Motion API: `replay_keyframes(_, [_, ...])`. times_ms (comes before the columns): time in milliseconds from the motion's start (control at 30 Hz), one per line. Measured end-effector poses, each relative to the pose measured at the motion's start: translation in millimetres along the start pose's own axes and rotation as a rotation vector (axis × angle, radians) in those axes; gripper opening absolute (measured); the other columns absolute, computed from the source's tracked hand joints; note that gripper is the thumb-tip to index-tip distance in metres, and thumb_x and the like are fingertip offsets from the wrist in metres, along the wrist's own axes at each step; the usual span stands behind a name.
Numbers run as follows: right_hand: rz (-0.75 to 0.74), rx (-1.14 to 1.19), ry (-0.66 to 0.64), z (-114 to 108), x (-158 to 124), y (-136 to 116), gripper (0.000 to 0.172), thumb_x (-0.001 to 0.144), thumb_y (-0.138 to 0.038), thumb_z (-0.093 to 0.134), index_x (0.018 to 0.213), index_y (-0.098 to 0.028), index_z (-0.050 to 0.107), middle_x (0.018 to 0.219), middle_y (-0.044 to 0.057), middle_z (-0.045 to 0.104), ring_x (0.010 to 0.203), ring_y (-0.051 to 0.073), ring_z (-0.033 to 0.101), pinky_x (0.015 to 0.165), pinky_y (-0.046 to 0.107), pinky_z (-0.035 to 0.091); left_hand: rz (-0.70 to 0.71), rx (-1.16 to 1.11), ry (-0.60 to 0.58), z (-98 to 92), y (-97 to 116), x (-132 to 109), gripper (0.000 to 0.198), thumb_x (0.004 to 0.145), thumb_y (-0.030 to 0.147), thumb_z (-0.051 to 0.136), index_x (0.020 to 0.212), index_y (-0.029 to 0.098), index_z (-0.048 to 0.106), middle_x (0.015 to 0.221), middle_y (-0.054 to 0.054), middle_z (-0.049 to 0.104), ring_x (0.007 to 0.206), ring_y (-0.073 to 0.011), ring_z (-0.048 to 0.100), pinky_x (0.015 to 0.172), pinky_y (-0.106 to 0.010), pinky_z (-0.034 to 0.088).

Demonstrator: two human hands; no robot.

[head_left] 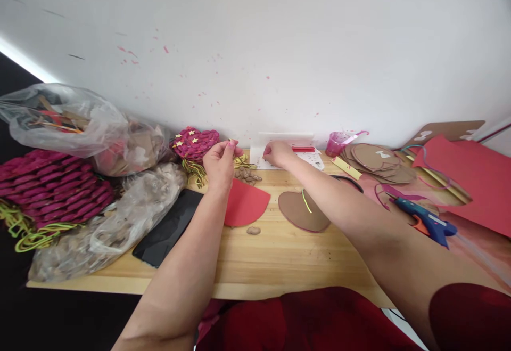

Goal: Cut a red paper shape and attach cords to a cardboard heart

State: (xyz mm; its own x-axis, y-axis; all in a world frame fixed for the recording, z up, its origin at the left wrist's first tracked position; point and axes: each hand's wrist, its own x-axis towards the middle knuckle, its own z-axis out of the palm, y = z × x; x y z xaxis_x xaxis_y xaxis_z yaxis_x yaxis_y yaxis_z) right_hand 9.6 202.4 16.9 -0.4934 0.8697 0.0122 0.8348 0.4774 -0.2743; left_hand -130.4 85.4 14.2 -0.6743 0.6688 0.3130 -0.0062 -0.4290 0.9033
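My left hand (220, 163) is raised over the table with thumb and fingertips pinched together; whatever lies between them is too small to make out. To its right, my right hand (278, 155) is closed over a white sheet (261, 163), its fingertips pointing down and hiding anything they grip. Small dark specks lie on a white card (318, 160) beside that hand. Below my left hand are a small pile of peanuts (245, 175) and a red paper shape (248, 204). One peanut (253, 230) lies apart. A brown cardboard shape (295, 213) with a yellow-green strand sits under my right forearm.
Bundles of purple peanuts (195, 143) and plastic bags (115, 228) crowd the left, near a black phone-like slab (167, 228). On the right are a pink cup (335, 143), stacked cardboard cutouts (375, 158), a blue glue gun (425, 218) and red sheets (475, 180). A wall stands behind.
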Motion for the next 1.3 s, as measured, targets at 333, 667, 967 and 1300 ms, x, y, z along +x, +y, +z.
replay_keyframes(333, [0.018,0.049,0.004,-10.9,-8.8,18.4,0.015,0.088,-0.023,0.064,0.093,-0.019,0.078,0.1,0.007,0.079,0.092,0.021,0.071,0.075,0.026,0.049,0.006,0.017,-0.011,-0.5,-1.2,-2.2,0.029,0.075,0.044,0.076,0.081,0.015,0.073,0.065,-0.002,0.07,0.061,-0.0132,0.066,0.066,-0.025,0.053])
replay_keyframes(667, [-0.109,0.025,-0.023,2.1,-5.6,2.1,0.019,0.085,-0.017,0.066,0.101,-0.02,0.077,0.111,0.007,0.076,0.103,0.023,0.068,0.082,0.027,0.047,-0.001,-0.007,-0.002,0.3,0.2,-0.9,0.026,0.074,0.04,0.077,0.08,0.016,0.074,0.064,-0.001,0.07,0.059,-0.0121,0.065,0.065,-0.025,0.053])
replay_keyframes(967, [-0.125,0.005,-0.025,-0.3,-9.7,6.7,0.02,0.086,-0.013,0.06,0.098,-0.018,0.075,0.107,0.007,0.077,0.099,0.022,0.069,0.077,0.027,0.045,-0.01,-0.014,0.003,0.3,0.4,-0.3,0.022,0.075,0.037,0.076,0.079,0.016,0.074,0.064,-0.002,0.07,0.059,-0.0123,0.065,0.064,-0.025,0.053])
replay_keyframes(1300, [-0.038,0.0,0.024,-17.8,-20.3,40.3,0.016,0.088,-0.018,0.063,0.099,-0.017,0.075,0.107,0.01,0.077,0.099,0.024,0.068,0.078,0.028,0.046,-0.011,-0.03,-0.008,0.8,-0.1,-3.0,0.027,0.073,0.039,0.079,0.079,0.014,0.073,0.063,0.0,0.07,0.058,-0.0114,0.065,0.064,-0.024,0.054])
